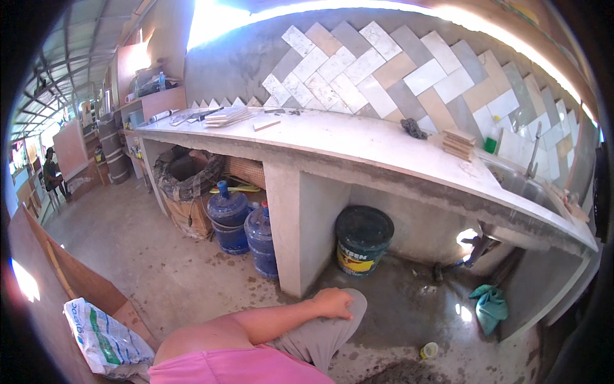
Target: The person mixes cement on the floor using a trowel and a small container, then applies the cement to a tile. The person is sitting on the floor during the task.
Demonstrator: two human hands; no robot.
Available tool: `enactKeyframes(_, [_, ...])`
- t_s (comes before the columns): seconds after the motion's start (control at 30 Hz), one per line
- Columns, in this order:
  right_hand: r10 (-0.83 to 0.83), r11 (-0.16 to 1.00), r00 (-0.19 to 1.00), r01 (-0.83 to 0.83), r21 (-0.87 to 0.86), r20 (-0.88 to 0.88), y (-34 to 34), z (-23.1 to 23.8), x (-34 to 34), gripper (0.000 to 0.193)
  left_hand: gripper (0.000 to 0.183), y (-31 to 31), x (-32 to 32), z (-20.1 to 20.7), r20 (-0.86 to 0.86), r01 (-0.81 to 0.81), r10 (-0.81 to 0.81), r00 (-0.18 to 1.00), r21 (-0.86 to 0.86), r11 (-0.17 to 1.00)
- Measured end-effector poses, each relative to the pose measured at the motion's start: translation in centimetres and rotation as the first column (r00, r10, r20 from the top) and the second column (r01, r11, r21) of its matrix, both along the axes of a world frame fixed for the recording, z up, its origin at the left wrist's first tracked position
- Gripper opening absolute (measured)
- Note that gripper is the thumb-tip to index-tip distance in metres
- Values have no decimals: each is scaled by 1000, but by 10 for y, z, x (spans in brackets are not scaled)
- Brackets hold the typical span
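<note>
My left arm reaches across from the lower left, and my left hand (332, 303) rests on my bent knee in grey trousers (307, 339). Its fingers are curled in, and nothing shows between them. My right hand is out of the picture. Past the knee, under the counter, stands a dark lidded bucket (364, 240) with a yellow label. Two blue water jugs (228, 217) are to its left, beyond a concrete support. A small yellowish cup (429, 350) lies on the wet floor to the right, and a green cloth (490, 308) hangs in a heap near the right support.
A long white counter (358, 137) carries stacked tiles (458, 144), a dark clump (414, 128) and a sink (531, 189). Herringbone tiles (384, 77) cover part of the wall. A white sack (105, 339) leans by plywood at lower left. A person (51, 173) sits far left.
</note>
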State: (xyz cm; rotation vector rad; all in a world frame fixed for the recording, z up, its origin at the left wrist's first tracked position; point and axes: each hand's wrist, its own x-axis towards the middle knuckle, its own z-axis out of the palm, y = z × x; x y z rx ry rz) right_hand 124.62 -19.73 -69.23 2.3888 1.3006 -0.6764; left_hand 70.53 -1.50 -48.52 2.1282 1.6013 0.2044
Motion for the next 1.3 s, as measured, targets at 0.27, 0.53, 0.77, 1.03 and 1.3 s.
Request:
enactKeyframes(0.27, [157,944,965,-209,254,209,4,-49,34,28,45,-37,-25,14,-15,-64,65,998,13,998])
enactKeyframes(0.53, [41,965,993,-67,254,108,10,-43,35,29,45,-106,-84,25,69,-253,248,966,82,964])
enactKeyframes(0.77, [17,959,997,-38,279,80,24,-43,28,29,15,-122,-135,13,328,-273,195,924,212,938])
enactKeyframes(1.03, [-28,953,997,4,302,77,22,-21,-1,29,9,-46,-191,113,543,-507,119,831,653,563])
enactKeyframes(1.3, [-112,945,991,83,316,75,17,-7,-35,29,31,74,-354,296,430,-486,496,754,874,-18])
